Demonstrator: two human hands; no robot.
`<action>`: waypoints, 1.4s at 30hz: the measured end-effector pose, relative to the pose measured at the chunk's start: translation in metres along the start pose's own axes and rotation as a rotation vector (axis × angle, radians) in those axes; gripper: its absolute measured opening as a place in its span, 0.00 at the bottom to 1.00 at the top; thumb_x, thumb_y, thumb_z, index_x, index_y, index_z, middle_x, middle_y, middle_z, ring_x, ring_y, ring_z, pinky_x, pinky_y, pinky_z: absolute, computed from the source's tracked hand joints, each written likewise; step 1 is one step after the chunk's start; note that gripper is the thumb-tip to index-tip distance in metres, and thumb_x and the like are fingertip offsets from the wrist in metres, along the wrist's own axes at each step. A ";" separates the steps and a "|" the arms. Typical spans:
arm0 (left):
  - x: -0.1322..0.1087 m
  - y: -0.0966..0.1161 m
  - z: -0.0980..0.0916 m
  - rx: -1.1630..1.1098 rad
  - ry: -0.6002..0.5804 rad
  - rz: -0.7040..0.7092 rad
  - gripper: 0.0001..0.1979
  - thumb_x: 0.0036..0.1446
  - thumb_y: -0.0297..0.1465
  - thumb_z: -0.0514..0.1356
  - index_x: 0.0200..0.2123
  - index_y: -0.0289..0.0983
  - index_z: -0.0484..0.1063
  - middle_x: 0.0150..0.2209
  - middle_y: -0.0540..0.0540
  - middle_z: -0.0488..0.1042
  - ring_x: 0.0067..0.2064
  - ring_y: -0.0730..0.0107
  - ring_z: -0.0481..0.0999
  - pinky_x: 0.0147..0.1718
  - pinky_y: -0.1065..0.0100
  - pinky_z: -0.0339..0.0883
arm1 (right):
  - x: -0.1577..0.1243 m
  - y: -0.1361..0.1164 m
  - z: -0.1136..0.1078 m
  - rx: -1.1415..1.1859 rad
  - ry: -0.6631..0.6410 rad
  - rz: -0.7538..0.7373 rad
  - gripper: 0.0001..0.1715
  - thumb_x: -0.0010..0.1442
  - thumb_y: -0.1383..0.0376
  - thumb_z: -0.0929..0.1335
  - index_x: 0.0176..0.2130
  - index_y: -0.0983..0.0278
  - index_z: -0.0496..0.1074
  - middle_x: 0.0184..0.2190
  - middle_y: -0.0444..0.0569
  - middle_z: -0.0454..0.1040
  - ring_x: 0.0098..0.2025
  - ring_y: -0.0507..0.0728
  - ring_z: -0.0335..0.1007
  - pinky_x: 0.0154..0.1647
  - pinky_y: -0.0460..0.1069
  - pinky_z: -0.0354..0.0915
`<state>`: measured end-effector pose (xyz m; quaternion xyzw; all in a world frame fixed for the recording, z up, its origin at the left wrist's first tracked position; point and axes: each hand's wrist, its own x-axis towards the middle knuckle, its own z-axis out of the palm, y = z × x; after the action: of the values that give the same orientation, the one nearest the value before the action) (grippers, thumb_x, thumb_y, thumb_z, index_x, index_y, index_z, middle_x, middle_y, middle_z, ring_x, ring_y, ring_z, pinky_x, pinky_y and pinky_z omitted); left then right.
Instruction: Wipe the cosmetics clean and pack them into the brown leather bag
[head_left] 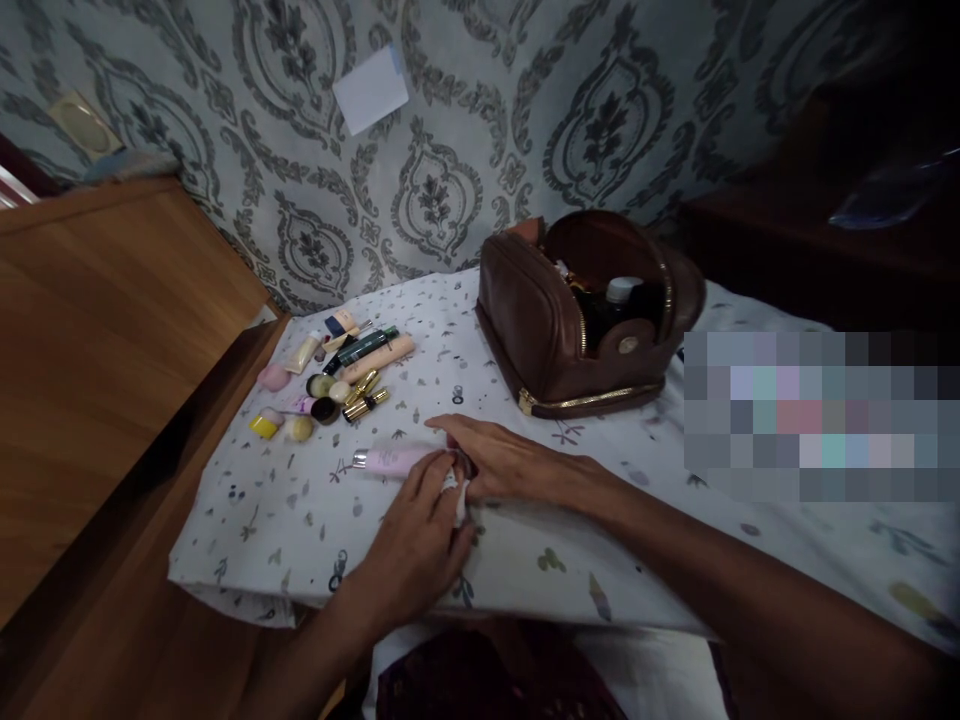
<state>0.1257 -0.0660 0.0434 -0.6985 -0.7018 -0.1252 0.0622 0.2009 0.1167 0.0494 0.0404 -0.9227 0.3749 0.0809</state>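
Near the front of the cloth-covered surface, a pale pink tube (394,460) with a silver end lies pointing left. My left hand (421,520) rests at its right part, fingers bent round a crumpled white wipe or tissue (460,505). From the right, my right hand (499,460) meets the left one, its fingers curled at a small dark item that is mostly hidden between the hands. Behind and to the right stands an open brown bag (532,320) with a white-capped bottle (624,290) inside.
Several cosmetics, among them a peach tube (379,358), a gold tube (366,404) and a pink sponge (274,377), lie at the back left of the patterned cloth (285,520). A wooden panel (112,360) borders the left side. Patterned wallpaper rises behind.
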 end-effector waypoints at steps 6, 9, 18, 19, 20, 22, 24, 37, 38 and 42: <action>-0.012 -0.026 -0.004 0.103 0.062 0.047 0.26 0.64 0.20 0.48 0.65 0.33 0.53 0.60 0.33 0.64 0.65 0.52 0.59 0.59 0.48 0.65 | 0.003 0.008 0.005 -0.070 -0.054 0.042 0.32 0.52 0.65 0.74 0.55 0.63 0.65 0.47 0.53 0.67 0.49 0.62 0.66 0.50 0.55 0.64; -0.020 -0.046 -0.004 0.174 0.106 -0.010 0.27 0.62 0.17 0.47 0.64 0.33 0.55 0.60 0.33 0.64 0.63 0.52 0.61 0.58 0.48 0.65 | 0.003 0.012 0.007 -0.080 -0.064 0.071 0.32 0.51 0.61 0.76 0.53 0.64 0.68 0.47 0.54 0.66 0.50 0.62 0.65 0.51 0.55 0.63; -0.035 -0.091 -0.028 0.030 0.154 -0.285 0.20 0.67 0.26 0.48 0.61 0.38 0.61 0.54 0.37 0.67 0.57 0.59 0.67 0.56 0.53 0.67 | 0.003 -0.005 -0.009 -0.110 -0.079 0.178 0.22 0.49 0.58 0.76 0.42 0.64 0.73 0.40 0.51 0.70 0.39 0.60 0.68 0.38 0.51 0.62; -0.035 -0.092 -0.031 -0.009 0.141 -0.306 0.20 0.67 0.27 0.48 0.60 0.38 0.62 0.54 0.38 0.67 0.56 0.59 0.68 0.56 0.54 0.67 | 0.003 -0.005 -0.009 -0.106 -0.067 0.199 0.21 0.49 0.57 0.76 0.40 0.64 0.72 0.38 0.51 0.71 0.38 0.59 0.68 0.36 0.50 0.61; -0.034 -0.093 -0.034 -0.044 0.125 -0.327 0.19 0.67 0.28 0.48 0.60 0.38 0.63 0.53 0.39 0.68 0.56 0.60 0.69 0.56 0.54 0.67 | 0.003 -0.005 -0.009 -0.104 -0.052 0.214 0.21 0.49 0.57 0.76 0.39 0.63 0.72 0.37 0.51 0.72 0.37 0.59 0.67 0.33 0.50 0.60; -0.033 -0.096 -0.040 -0.097 0.083 -0.358 0.19 0.67 0.31 0.49 0.58 0.38 0.66 0.51 0.39 0.70 0.54 0.59 0.71 0.55 0.54 0.68 | 0.004 -0.002 -0.007 -0.105 -0.019 0.232 0.22 0.48 0.58 0.76 0.39 0.62 0.70 0.34 0.50 0.72 0.34 0.58 0.66 0.29 0.49 0.57; -0.031 -0.099 -0.046 -0.124 0.032 -0.354 0.18 0.66 0.33 0.50 0.56 0.37 0.69 0.49 0.39 0.72 0.53 0.58 0.72 0.54 0.53 0.68 | 0.004 0.000 -0.004 -0.100 0.004 0.238 0.22 0.48 0.61 0.76 0.42 0.62 0.68 0.31 0.48 0.71 0.31 0.56 0.64 0.27 0.48 0.56; 0.017 -0.053 -0.040 -0.039 -0.089 -0.137 0.15 0.68 0.33 0.50 0.54 0.40 0.69 0.42 0.44 0.73 0.46 0.61 0.72 0.45 0.59 0.71 | 0.007 0.003 0.006 0.112 0.054 0.053 0.03 0.53 0.73 0.68 0.31 0.65 0.71 0.24 0.40 0.67 0.27 0.50 0.62 0.29 0.44 0.54; 0.025 -0.047 -0.039 -0.032 -0.110 -0.135 0.14 0.68 0.34 0.50 0.52 0.39 0.69 0.40 0.45 0.72 0.44 0.62 0.72 0.44 0.60 0.71 | 0.007 0.005 0.008 0.129 0.065 0.047 0.02 0.54 0.72 0.68 0.31 0.65 0.71 0.23 0.40 0.67 0.27 0.50 0.61 0.28 0.44 0.54; 0.043 -0.034 -0.035 0.047 -0.146 -0.156 0.13 0.68 0.36 0.50 0.42 0.37 0.71 0.37 0.45 0.72 0.41 0.62 0.72 0.40 0.61 0.70 | 0.008 0.007 0.009 0.142 0.100 0.064 0.04 0.55 0.69 0.70 0.28 0.66 0.71 0.21 0.39 0.65 0.25 0.49 0.59 0.27 0.44 0.52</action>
<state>0.0880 -0.0335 0.0850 -0.6475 -0.7593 -0.0620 0.0177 0.1913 0.1154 0.0395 -0.0023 -0.8895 0.4431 0.1119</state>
